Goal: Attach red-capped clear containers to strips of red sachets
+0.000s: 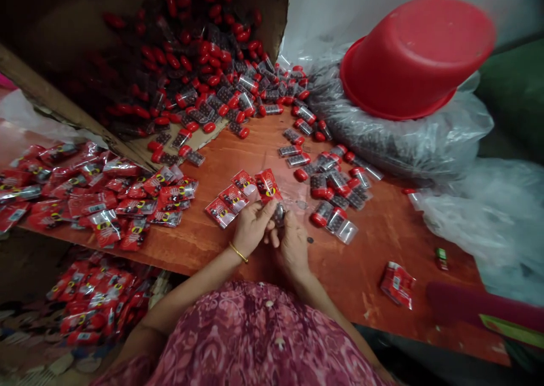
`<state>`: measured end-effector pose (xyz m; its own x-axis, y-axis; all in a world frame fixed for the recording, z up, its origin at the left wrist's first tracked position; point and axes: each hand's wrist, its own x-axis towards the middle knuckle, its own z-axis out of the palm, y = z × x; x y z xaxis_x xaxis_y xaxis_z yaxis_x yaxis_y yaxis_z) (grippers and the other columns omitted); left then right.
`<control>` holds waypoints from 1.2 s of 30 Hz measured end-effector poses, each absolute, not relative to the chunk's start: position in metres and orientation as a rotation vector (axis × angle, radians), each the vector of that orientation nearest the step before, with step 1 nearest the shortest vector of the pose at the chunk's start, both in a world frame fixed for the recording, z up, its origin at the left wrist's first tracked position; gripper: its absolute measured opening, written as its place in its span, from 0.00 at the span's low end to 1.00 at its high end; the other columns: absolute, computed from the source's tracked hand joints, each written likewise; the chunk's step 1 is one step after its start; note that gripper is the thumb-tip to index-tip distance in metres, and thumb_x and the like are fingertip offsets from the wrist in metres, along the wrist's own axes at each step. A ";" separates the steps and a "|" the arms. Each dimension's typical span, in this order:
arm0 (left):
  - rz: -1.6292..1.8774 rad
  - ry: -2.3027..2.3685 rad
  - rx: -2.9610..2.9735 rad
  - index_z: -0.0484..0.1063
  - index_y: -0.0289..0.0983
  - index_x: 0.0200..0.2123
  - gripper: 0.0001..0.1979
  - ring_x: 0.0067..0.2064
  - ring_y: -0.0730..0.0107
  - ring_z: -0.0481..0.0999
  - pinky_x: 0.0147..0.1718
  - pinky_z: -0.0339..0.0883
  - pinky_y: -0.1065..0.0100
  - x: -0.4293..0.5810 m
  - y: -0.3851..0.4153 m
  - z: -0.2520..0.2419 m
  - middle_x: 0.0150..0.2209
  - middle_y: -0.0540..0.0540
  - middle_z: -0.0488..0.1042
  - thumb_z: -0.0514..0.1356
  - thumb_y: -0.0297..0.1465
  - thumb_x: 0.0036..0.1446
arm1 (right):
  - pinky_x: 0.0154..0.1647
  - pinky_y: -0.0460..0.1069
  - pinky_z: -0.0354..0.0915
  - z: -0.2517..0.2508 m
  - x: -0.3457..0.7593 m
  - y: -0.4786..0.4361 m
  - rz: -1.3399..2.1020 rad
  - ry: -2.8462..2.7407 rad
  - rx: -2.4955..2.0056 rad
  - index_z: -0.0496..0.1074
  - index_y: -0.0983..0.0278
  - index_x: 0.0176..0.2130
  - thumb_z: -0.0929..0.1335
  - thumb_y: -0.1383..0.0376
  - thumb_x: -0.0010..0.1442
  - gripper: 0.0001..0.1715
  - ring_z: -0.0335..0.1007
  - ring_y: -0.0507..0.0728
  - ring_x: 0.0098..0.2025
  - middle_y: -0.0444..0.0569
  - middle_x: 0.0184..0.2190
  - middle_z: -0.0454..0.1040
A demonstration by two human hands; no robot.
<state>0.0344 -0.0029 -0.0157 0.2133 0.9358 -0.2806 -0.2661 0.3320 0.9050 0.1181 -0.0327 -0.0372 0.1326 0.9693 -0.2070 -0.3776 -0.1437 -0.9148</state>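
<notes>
My left hand (251, 227), with a gold bangle at its wrist, is closed with its thumb over the top of a clear tube of dark pellets (279, 213). My right hand (294, 245) grips the same tube from the other side, its fingers curled in. Just beyond the thumbs is a red printed packet (267, 184); whether it is held or lies on the table I cannot tell. Several red printed cards (233, 196) lie flat left of it. To the right, red-capped clear tubes (335, 179) of dark pellets lie in a loose cluster.
A cardboard box (63, 100) on its side spills red-capped tubes (212, 74). Filled red packets (127, 196) are heaped at left, more (97, 295) below the table edge. A red tub (420, 57) sits upside down on a plastic sack (395, 142). One packet (398, 284) lies front right.
</notes>
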 end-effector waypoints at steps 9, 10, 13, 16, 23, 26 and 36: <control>0.989 1.079 1.037 0.60 0.36 0.20 0.24 0.13 0.82 0.61 0.11 0.51 0.78 0.034 -0.006 -0.019 0.13 0.56 0.59 0.50 0.50 0.54 | 0.16 0.42 0.55 -0.030 0.115 -0.031 1.305 -0.665 -1.131 0.63 0.63 0.23 0.62 0.47 0.57 0.24 0.52 0.46 0.12 0.35 0.10 0.58; 0.988 1.091 1.092 0.60 0.36 0.19 0.24 0.14 0.81 0.61 0.13 0.52 0.78 0.035 -0.009 -0.020 0.12 0.56 0.59 0.49 0.49 0.56 | 0.16 0.42 0.54 -0.029 0.116 -0.031 1.275 -0.674 -1.152 0.62 0.63 0.22 0.62 0.47 0.57 0.24 0.52 0.46 0.13 0.35 0.10 0.58; 0.966 1.082 1.167 0.63 0.36 0.21 0.20 0.17 0.80 0.64 0.18 0.57 0.77 0.036 -0.014 -0.023 0.14 0.54 0.63 0.52 0.45 0.56 | 0.15 0.42 0.53 -0.028 0.121 -0.030 1.244 -0.723 -1.208 0.60 0.62 0.21 0.62 0.48 0.58 0.24 0.53 0.46 0.13 0.36 0.11 0.59; 0.986 1.015 1.020 0.62 0.36 0.22 0.19 0.16 0.79 0.63 0.17 0.58 0.74 0.034 -0.006 -0.022 0.15 0.54 0.63 0.57 0.46 0.52 | 0.16 0.43 0.54 -0.030 0.127 -0.027 1.251 -0.827 -1.243 0.63 0.63 0.23 0.62 0.48 0.58 0.24 0.56 0.46 0.14 0.38 0.14 0.63; 1.054 1.004 0.703 0.63 0.35 0.20 0.20 0.14 0.83 0.58 0.12 0.51 0.76 0.032 0.019 -0.011 0.15 0.55 0.62 0.65 0.45 0.41 | 0.23 0.45 0.65 -0.039 0.139 -0.028 1.551 -0.955 -1.031 0.70 0.63 0.35 0.63 0.47 0.56 0.22 0.63 0.46 0.18 0.45 0.31 0.76; 1.062 1.011 0.633 0.64 0.34 0.20 0.22 0.15 0.83 0.58 0.13 0.53 0.77 0.033 0.017 -0.014 0.15 0.55 0.63 0.66 0.46 0.38 | 0.24 0.46 0.67 -0.039 0.143 -0.027 1.532 -0.989 -1.076 0.71 0.62 0.35 0.66 0.49 0.54 0.19 0.64 0.47 0.17 0.44 0.28 0.76; 1.069 0.919 0.578 0.62 0.35 0.21 0.20 0.14 0.82 0.55 0.08 0.52 0.77 0.038 0.003 -0.026 0.14 0.58 0.56 0.63 0.45 0.45 | 0.19 0.44 0.64 -0.032 0.134 -0.025 1.351 -0.971 -1.224 0.71 0.64 0.30 0.68 0.50 0.52 0.19 0.65 0.47 0.14 0.43 0.23 0.76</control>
